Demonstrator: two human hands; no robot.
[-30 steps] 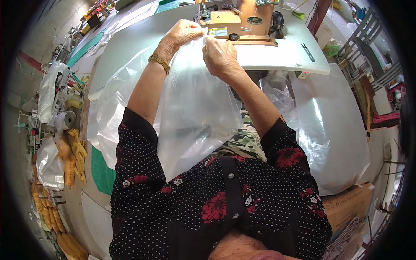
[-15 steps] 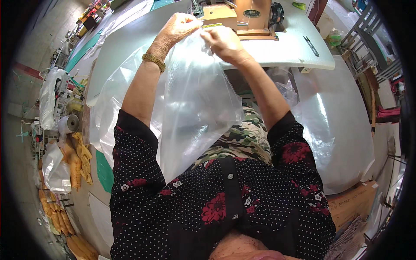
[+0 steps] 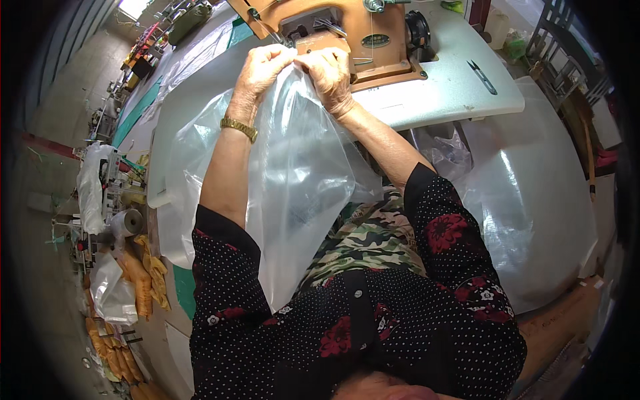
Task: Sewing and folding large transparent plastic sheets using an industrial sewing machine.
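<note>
A large clear plastic sheet (image 3: 293,180) hangs from my hands over the table edge and down across my lap. My left hand (image 3: 261,75) pinches its upper edge, thumb against fingers. Close beside it, my right hand (image 3: 328,77) grips the same edge, the fingertips of both hands almost meeting. Both are just in front of the brown sewing machine (image 3: 373,57), near its needle end. The exact fold of plastic between the fingertips is too small to make out.
On the white table (image 3: 467,100) lies a pair of dark thread snips (image 3: 481,78), right of the machine. More clear plastic (image 3: 527,200) drapes at the right, above a cardboard box (image 3: 560,313). Yellow-orange cloth pieces (image 3: 137,283) and a roll (image 3: 127,223) are at the left.
My right hand has turned and come in closer to the left, its fingers now curled on the plastic edge. The view has shifted, showing more of the sewing machine.
</note>
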